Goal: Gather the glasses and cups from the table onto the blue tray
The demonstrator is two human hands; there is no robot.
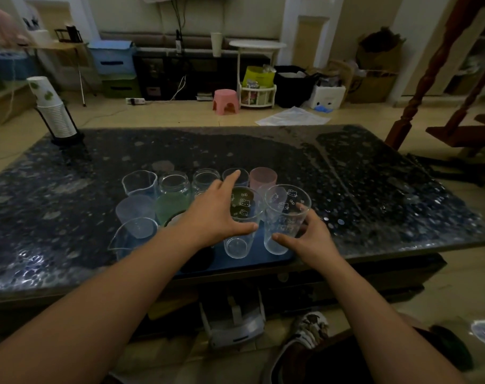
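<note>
Gripping a tall clear patterned glass (pixel 285 217) near its base, the right hand (pixel 309 239) curls its fingers (pixel 280 237) round it at the lower centre-right of the frame. Just beside it to the left stands a second patterned glass (pixel 242 217), where the left hand (pixel 216 214) lies spread, fingers straight and released, thumb against the glass wall. Both glasses stand on the blue tray (pixel 252 261) at the near edge of the dark speckled tabletop (pixel 374 184). More clear jars, a pink cup (pixel 263 177) and a green cup (pixel 170 207) crowd the tray's left and far parts. A stack of paper cups (pixel 53 109) stands at upper left.
</note>
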